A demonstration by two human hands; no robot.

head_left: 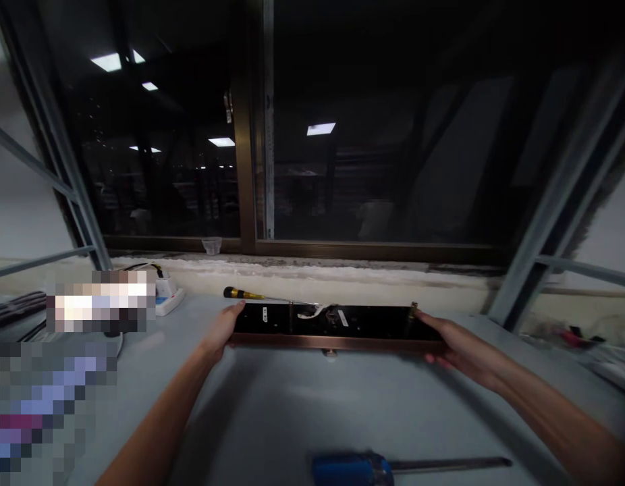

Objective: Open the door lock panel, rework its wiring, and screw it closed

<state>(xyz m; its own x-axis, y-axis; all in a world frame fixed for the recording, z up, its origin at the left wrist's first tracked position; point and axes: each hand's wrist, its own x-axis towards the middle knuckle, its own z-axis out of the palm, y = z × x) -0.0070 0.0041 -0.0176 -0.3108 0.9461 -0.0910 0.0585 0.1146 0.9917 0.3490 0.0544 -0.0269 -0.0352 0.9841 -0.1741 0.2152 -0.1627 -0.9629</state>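
Note:
A long dark panel with a copper-coloured edge (337, 343) is held just above the grey table, lying lengthwise from left to right. Its open back faces up and shows white wires, small labels and two upright posts. My left hand (222, 329) grips its left end. My right hand (450, 341) grips its right end, fingers curled under the edge. Behind the panel lies a thin screwdriver with a black and yellow handle (237, 293), its shaft pointing right.
A blue-handled screwdriver (354, 468) lies at the table's near edge. A white power strip (168, 295) sits at the back left beside blurred-out items. A small clear cup (212, 245) stands on the window ledge. Metal frame struts rise at both sides.

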